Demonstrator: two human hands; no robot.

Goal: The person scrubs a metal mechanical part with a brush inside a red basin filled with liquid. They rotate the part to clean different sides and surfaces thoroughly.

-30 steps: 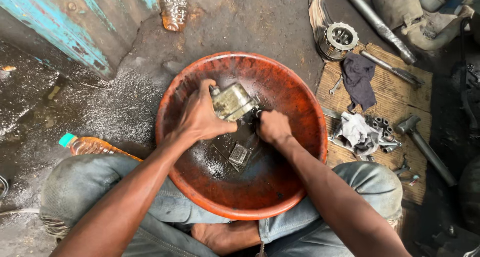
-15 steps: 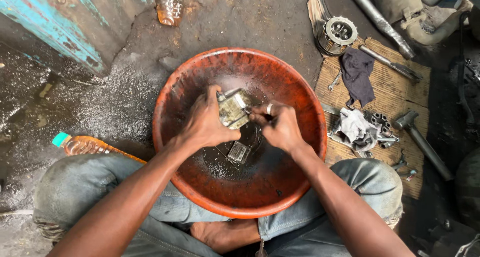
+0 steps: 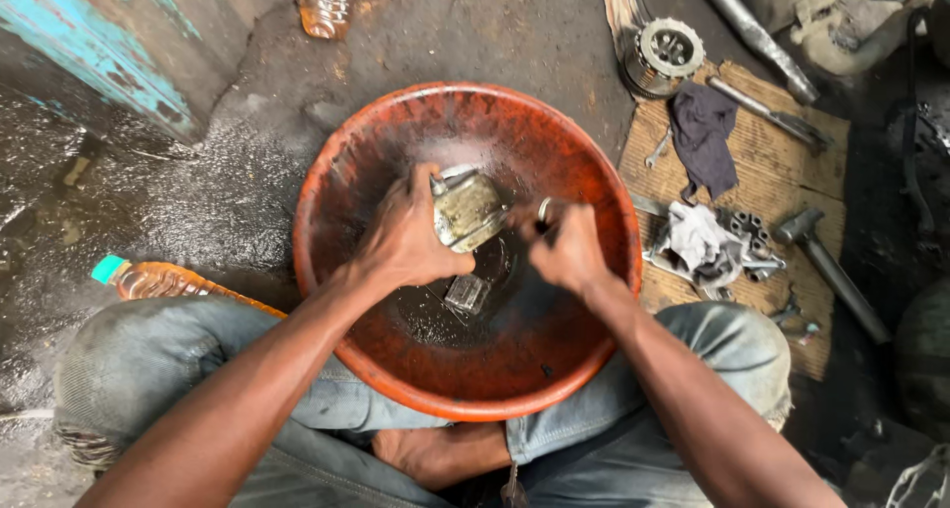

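Head view, from left to right: a plastic bottle (image 3: 158, 280) of amber liquid with a green cap lies on the wet, dark floor by your left knee, and a second clear bottle (image 3: 325, 3) lies at the top edge near a blue-painted wall. Before you, between your bent legs, sits a wide orange-red basin (image 3: 396, 122) with a pool of dark oily liquid at its bottom. Your left hand (image 3: 406, 241) is wrapped tight around a grimy boxy metal part (image 3: 467, 209), held tilted above the pool near the middle of the basin. Under it, a small square metal piece (image 3: 465, 293) lies in the liquid. Your right hand (image 3: 569, 251) is closed, fingertips pinched just beside the part's right edge; what they hold is too small and blurred to tell. A ring shows on one finger. To the right of the basin lies a sheet of cardboard (image 3: 782, 172) on the floor, carrying a round toothed clutch drum (image 3: 663, 53) at its top corner, a dark rag (image 3: 703, 132), a small spanner (image 3: 657, 152), a pale rag over a metal casting (image 3: 712, 246), and a hammer (image 3: 826, 266) near the far edge.
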